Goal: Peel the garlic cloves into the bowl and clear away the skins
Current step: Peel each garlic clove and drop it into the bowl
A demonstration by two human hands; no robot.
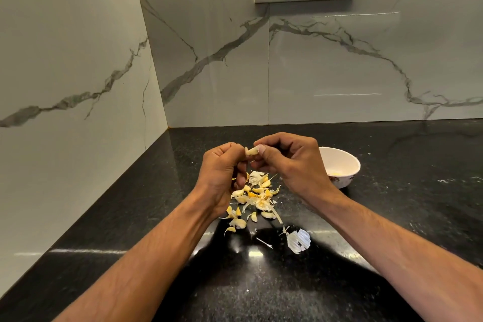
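Two bare hands held one garlic clove above a black table.

The left hand (222,167) and right hand (290,162) each had a closed grip pinching the clove (252,151); skins (254,197) lay below, a white bowl (339,167) just right.

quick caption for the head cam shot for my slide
Both hands, left and right, pinch a garlic clove above the skins, beside a white bowl.

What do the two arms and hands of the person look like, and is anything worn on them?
Both forearms are bare up to the frame edge: no sleeves show. The left hand and the right hand wear no gloves, and no ring, watch or bracelet is visible. The fingernails are short and unpainted.
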